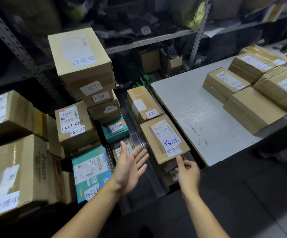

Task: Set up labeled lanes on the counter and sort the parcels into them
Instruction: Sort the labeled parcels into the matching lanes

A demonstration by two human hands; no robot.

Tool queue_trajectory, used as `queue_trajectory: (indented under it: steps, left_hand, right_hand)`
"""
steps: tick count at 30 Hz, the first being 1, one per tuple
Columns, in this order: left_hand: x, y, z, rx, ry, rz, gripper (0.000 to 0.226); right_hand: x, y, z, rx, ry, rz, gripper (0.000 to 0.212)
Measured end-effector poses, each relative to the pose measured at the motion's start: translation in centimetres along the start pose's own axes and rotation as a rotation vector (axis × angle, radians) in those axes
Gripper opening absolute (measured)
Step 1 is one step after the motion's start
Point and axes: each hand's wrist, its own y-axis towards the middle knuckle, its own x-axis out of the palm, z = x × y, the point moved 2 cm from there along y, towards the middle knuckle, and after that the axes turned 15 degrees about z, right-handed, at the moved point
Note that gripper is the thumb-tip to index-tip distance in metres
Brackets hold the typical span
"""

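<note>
Brown parcels [252, 79] sat stacked at the white counter's [199, 107] far right corner. Beside its left edge lay a parcel labelled 异常件 [163, 140]. The left hand [130, 167] hovered spread and released; the right hand [188, 174], loosely curled, grasped nothing.

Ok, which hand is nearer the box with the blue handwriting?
Right. The right hand is at the near edge of the box with blue handwriting, fingertip about touching it; the left hand is open, off to its left.
</note>
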Motion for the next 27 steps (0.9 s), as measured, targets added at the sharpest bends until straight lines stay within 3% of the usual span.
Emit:
queue_trajectory:
  steps: [3, 7, 18, 27]
  left_hand:
    - [-0.2, -0.7, 1.1, 0.175, 0.149, 0.068, 0.071]
    - [-0.9, -2.1, 3.4, 0.487, 0.431, 0.202, 0.022]
    - [-11.7, -9.1, 11.9, 0.839, 0.443, 0.515, 0.021]
    - [-29.7, -14.7, 18.6, 0.951, 0.387, 0.739, 0.023]
  right_hand:
    - [-0.4, -2.1, -2.0, -0.215, 0.03, -0.002, 0.022]
    - [1.5, -5.4, -5.4, -0.385, 0.1, -0.181, 0.014]
    - [9.6, -18.5, -13.8, -0.765, 0.136, -0.628, 0.043]
    - [20.8, -34.7, -13.9, -0.812, 0.126, -0.856, 0.047]
